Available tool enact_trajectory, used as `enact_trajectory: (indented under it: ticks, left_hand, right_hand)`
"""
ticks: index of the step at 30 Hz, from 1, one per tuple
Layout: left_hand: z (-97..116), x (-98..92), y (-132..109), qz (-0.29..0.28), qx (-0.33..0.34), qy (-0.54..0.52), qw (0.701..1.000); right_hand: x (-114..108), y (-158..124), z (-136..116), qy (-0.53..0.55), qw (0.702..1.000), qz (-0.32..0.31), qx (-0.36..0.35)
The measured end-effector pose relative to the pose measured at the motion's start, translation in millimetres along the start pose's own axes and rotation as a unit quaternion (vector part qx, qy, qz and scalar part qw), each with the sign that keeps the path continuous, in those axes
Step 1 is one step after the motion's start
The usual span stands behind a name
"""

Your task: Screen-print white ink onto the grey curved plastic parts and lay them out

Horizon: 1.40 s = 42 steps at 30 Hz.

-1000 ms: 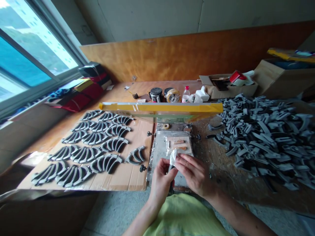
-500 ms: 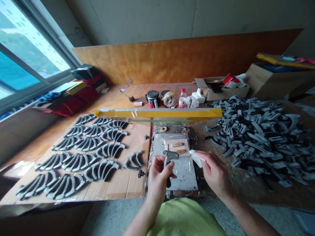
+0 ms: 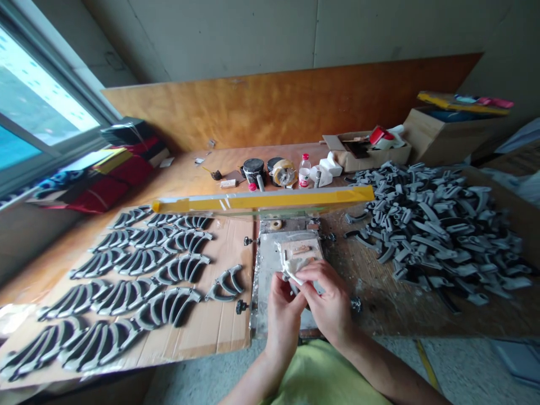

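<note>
Both my hands meet over the metal plate (image 3: 270, 264) at the table's front. My left hand (image 3: 282, 315) is closed around a grey plastic handle part, mostly hidden by the fingers. My right hand (image 3: 327, 304) is closed on a white cloth (image 3: 291, 269) and presses it onto that part. Left of the plate, rows of grey curved parts (image 3: 139, 281) lie on a cardboard sheet (image 3: 223, 332). A big heap of loose grey parts (image 3: 434, 225) sits to the right.
A yellow-taped frame (image 3: 261, 201) stands raised behind the plate. Beyond it are black tins (image 3: 254, 168), a tape roll (image 3: 284, 172), a small bottle (image 3: 304, 170) and cardboard boxes (image 3: 442, 135). Red and dark items (image 3: 113, 174) lie by the window at the left.
Half a second ago my hands were apart, the left holding the grey part up and the right holding the cloth aside. Now they are together again, the cloth against the part.
</note>
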State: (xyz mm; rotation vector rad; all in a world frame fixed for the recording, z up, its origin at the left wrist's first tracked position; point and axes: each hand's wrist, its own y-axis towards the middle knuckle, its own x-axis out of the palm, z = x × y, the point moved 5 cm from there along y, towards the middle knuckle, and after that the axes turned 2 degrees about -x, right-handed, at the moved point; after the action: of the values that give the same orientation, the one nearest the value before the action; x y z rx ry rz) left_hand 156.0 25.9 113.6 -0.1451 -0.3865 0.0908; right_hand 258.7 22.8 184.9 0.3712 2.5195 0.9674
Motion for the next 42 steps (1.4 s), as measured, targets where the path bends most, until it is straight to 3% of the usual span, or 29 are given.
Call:
enact_trajectory:
  ticks: [5, 9, 13, 16, 18, 22, 25, 30, 32, 36, 39, 42]
  left_hand:
    - [4, 3.1, 0, -0.018, 0.010, -0.013, 1.000]
    - [2, 4.0, -1, -0.030, -0.016, -0.041, 0.999]
    - [0, 10.4, -3, -0.051, -0.065, -0.070, 0.994]
    - [-3, 15.6, -3, -0.046, -0.103, -0.091, 0.989]
    - [-4, 19.6, -2, -0.054, -0.117, -0.091, 0.988]
    - [-4, 25.3, -2, -0.069, -0.091, -0.058, 0.992]
    - [-5, 28.3, -2, -0.072, -0.083, -0.041, 0.993]
    - [-11, 38.6, -2, -0.079, -0.134, -0.056, 0.986]
    - [-13, 45.6, 0, -0.080, -0.141, -0.065, 0.985]
    - [-18, 64.0, 0, -0.108, -0.131, -0.088, 0.982]
    - [-23, 72.5, -2, -0.120, -0.113, -0.065, 0.984]
    - [-28, 76.7, -2, -0.126, -0.105, -0.045, 0.985]
  right_hand:
    - [2, -3, 6, -0.002, 0.998, 0.028, 0.051]
    - [-1, -3, 31, -0.004, 0.994, 0.066, 0.088]
    - [-26, 6, 61, -0.066, 0.985, 0.119, 0.103]
    - [-45, 11, 51, -0.090, 0.981, 0.150, 0.085]
    - [-44, 11, 28, -0.094, 0.987, 0.120, 0.049]
    - [-17, 5, -7, -0.113, 0.993, 0.010, -0.034]
    - [-16, 5, 8, -0.152, 0.987, -0.002, -0.044]
    - [-57, 13, 43, -0.195, 0.977, 0.082, 0.004]
    - [-64, 13, 35, -0.178, 0.980, 0.084, 0.004]
    - [-51, 9, 13, -0.146, 0.988, 0.021, -0.034]
    - [-58, 12, 38, -0.182, 0.983, 0.014, -0.027]
    - [-92, 20, 91, -0.213, 0.975, 0.055, 0.030]
